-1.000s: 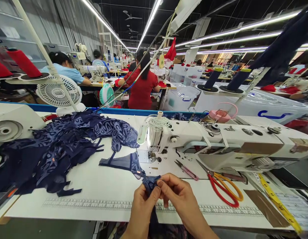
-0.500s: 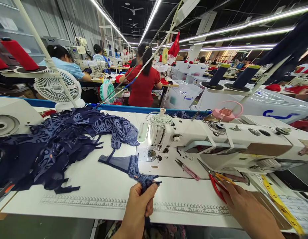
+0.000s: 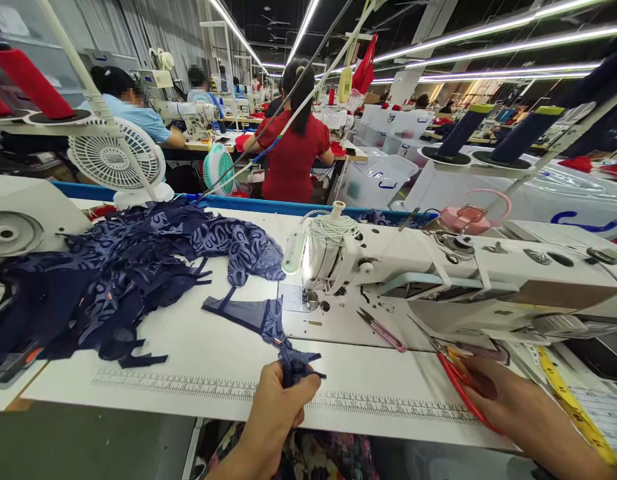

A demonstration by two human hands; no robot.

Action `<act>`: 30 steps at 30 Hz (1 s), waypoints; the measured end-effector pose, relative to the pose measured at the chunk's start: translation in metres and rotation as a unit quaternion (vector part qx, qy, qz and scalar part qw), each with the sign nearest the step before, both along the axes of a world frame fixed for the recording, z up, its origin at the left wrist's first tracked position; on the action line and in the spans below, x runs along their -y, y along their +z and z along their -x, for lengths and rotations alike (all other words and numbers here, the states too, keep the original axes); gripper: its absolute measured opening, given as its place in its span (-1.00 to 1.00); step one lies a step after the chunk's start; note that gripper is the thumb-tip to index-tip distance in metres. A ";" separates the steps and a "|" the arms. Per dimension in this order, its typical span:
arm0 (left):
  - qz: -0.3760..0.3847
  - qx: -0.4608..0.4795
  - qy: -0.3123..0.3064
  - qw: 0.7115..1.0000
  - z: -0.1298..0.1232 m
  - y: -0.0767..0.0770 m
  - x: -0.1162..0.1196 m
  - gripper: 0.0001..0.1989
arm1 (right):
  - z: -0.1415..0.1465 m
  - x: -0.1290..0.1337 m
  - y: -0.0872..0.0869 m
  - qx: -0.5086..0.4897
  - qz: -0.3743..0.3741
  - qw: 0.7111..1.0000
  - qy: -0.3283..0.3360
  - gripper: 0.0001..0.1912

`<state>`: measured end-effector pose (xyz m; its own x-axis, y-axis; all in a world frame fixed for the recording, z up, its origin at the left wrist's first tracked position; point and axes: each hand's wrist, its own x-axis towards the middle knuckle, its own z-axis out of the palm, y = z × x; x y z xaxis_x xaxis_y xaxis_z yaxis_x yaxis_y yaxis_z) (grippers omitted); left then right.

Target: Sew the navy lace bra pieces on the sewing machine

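Note:
My left hand (image 3: pixel 281 407) is closed around the narrow end of a navy bra piece (image 3: pixel 274 327) with lace and sheer mesh. Its mesh part lies flat on the table, left of the needle plate. At the right, my right hand (image 3: pixel 513 407) has its fingers curled round the handles of red-and-orange scissors (image 3: pixel 461 387), whose blades point up and left toward the sewing machine (image 3: pixel 388 267). Small pink thread snips (image 3: pixel 383 331) lie on the machine bed between my hands. Part of the bra piece is hidden inside my left fist.
A heap of navy lace pieces (image 3: pixel 113 280) covers the table's left. A printed ruler (image 3: pixel 213 390) runs along the front edge. A yellow tape measure (image 3: pixel 571 407) lies at the right. Behind stand a white fan (image 3: pixel 116 160) and thread cones (image 3: pixel 466 130); a person in red (image 3: pixel 296 153) sits ahead.
My right hand has closed further round the scissors' handles, and the handles have swung toward the front edge. My left hand keeps its hold on the bra piece. The view has shifted slightly.

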<state>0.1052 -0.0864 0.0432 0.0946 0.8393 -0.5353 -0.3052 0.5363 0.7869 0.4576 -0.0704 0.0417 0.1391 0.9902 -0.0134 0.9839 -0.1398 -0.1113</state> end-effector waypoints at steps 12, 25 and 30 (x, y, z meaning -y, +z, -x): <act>-0.035 -0.063 -0.028 0.997 0.004 -0.003 0.008 -0.79 | 0.119 0.006 0.054 -0.013 -0.036 0.917 0.396 -0.75; -0.056 -0.069 -0.015 0.996 0.008 -0.001 0.006 -0.84 | 0.128 0.001 0.063 0.012 -0.016 0.902 0.431 -0.78; -0.052 -0.066 -0.005 0.996 0.008 0.002 0.006 -0.83 | 0.128 0.000 0.063 0.011 -0.006 0.901 0.433 -0.76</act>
<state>0.0976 -0.0923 0.0448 0.0372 0.8903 -0.4539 -0.1907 0.4522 0.8713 0.3295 -0.0700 0.1051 -0.6863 0.7273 -0.0077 0.7250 0.6833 -0.0869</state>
